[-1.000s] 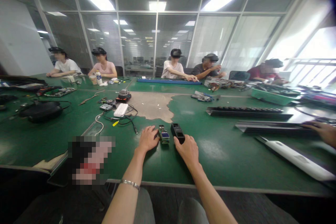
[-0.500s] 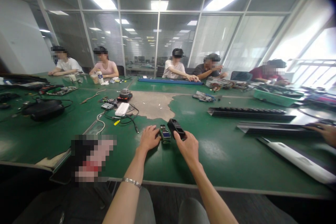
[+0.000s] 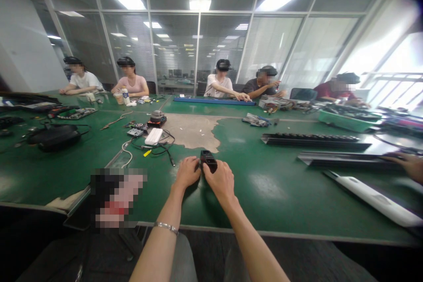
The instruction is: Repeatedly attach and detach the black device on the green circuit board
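Note:
A black plastic housing (image 3: pixel 207 157) with openings in its top lies in front of me near the middle of the table. My right hand (image 3: pixel 220 180) grips it from the right, thumb along its near end and fingers round the far side. My left hand (image 3: pixel 187 172) rests low on the table just left of it, holding nothing, with its bent fingers close to the housing's left side. Whether the fingertips touch it I cannot tell. The small green circuit board with a blue screen is out of sight, where the housing now sits.
A white box (image 3: pixel 153 136) with black cables lies ahead on the left. Black metal channels (image 3: pixel 317 141) and a long white cover (image 3: pixel 373 198) lie on the right, with a co-worker's hand (image 3: pixel 410 165) at one channel. Several people sit across the green table (image 3: pixel 264 211).
My right hand has moved left with the black housing, bringing it over the spot where the circuit board stood. The board has gone from view. My left hand has barely shifted.

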`<state>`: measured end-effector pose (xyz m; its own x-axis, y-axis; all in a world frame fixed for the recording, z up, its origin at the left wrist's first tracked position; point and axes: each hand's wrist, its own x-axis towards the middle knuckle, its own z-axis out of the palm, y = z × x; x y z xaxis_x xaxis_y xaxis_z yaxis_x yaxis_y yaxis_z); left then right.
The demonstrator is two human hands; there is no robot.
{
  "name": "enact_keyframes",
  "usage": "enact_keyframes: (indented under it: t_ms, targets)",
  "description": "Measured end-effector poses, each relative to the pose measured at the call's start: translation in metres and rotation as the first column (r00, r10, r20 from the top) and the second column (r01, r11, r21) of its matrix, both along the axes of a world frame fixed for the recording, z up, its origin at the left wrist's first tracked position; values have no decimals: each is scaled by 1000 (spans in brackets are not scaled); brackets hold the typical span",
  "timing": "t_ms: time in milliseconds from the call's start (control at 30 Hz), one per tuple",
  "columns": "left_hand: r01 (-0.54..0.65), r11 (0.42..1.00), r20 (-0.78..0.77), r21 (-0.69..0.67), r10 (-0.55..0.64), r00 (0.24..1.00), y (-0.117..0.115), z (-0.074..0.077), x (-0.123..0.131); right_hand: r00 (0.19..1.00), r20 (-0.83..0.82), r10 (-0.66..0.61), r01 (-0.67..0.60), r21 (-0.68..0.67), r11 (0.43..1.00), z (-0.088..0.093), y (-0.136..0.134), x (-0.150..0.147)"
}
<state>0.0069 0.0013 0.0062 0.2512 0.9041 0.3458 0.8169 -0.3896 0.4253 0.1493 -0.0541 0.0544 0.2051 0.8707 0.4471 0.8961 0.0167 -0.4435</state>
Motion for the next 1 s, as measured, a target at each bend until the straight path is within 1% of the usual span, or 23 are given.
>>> enact_keyframes:
  t_ms: [133, 233, 367, 467, 567, 767, 867, 1000]
  targets:
    - [-87, 996, 100, -2, 87, 991, 7, -6, -1, 1000, 17, -1, 1, -8, 1000, -6, -3, -1]
    - [-89, 996, 114, 11, 88, 990, 9, -8, -1, 1000, 24, 4, -4, -20, 1000, -12, -8, 0]
    - [-65, 998, 80, 13, 64, 995, 9, -6, 0, 999, 31, 8, -6, -63, 998, -19, -13, 1]
    - [-83, 997, 60, 8, 82, 995, 9, -5, 0, 1000, 26, -1, 4, -97, 995, -22, -13, 0]
    - [-97, 995, 32, -6, 97, 995, 8, -4, 1, 1000, 4, -1, 2, -124, 992, -22, -12, 1]
    - [-61, 997, -40, -39, 60, 997, 2, 6, 3, 1000, -13, -5, 3, -156, 988, -21, -9, -1]
    - [-59, 997, -52, -47, 57, 997, -1, 9, 4, 1000, -6, -21, 19, -171, 985, -23, -6, -5]
    - [-55, 997, -49, -46, 52, 997, -2, 9, 4, 1000, 4, -27, 27, -165, 986, -25, -3, -9]
